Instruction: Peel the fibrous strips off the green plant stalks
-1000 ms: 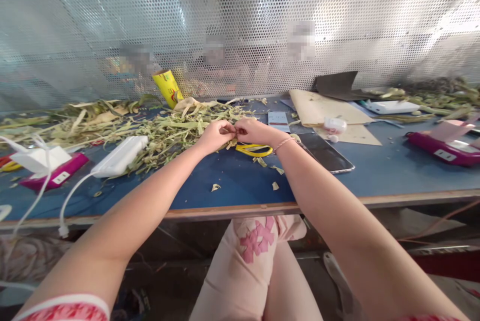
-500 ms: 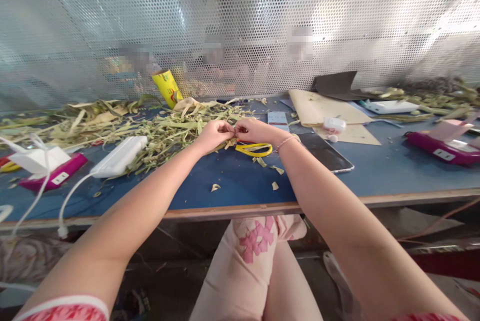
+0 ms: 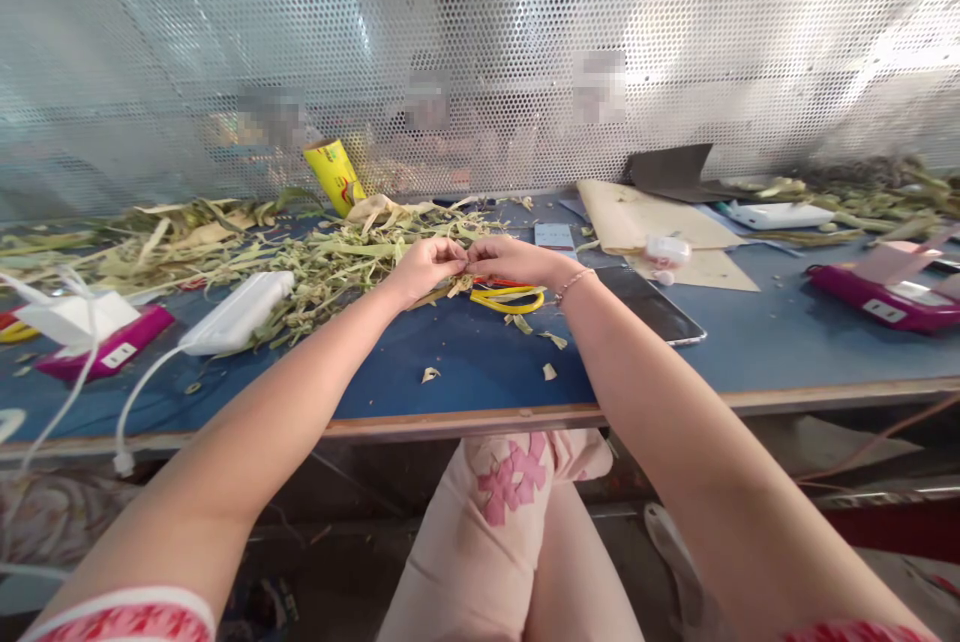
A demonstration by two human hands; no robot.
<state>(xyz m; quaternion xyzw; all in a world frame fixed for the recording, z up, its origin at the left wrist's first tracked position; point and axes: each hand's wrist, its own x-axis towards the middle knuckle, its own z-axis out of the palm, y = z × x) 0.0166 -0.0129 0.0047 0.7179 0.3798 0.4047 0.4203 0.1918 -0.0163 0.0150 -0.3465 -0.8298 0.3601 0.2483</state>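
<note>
My left hand [image 3: 427, 269] and my right hand [image 3: 514, 260] meet over the table, fingertips pinched together. Whatever lies between the fingers is too small and covered to make out. A heap of dried plant stems and leaves [image 3: 330, 267] spreads to the left of and behind my left hand. Beneath my right hand lies a pair of yellow-handled scissors or similar looped handles [image 3: 510, 300], partly covered. Just right of my right wrist rests a dark-screened phone or tablet [image 3: 652, 307]. Small leaf scraps [image 3: 550, 372] dot the blue table [image 3: 480, 382].
A yellow tube [image 3: 334, 177] leans at the back. On the left are a white power bank [image 3: 238, 314] and a purple power strip [image 3: 142, 337]. Brown paper [image 3: 645, 217], an earbud case [image 3: 667, 250] and another purple strip [image 3: 885, 300] lie right. A perforated metal screen [image 3: 480, 42] stands behind.
My hands stay pinched together at nearly the same spot, with only slight shifts of the fingers. Nothing else on the table has visibly moved.
</note>
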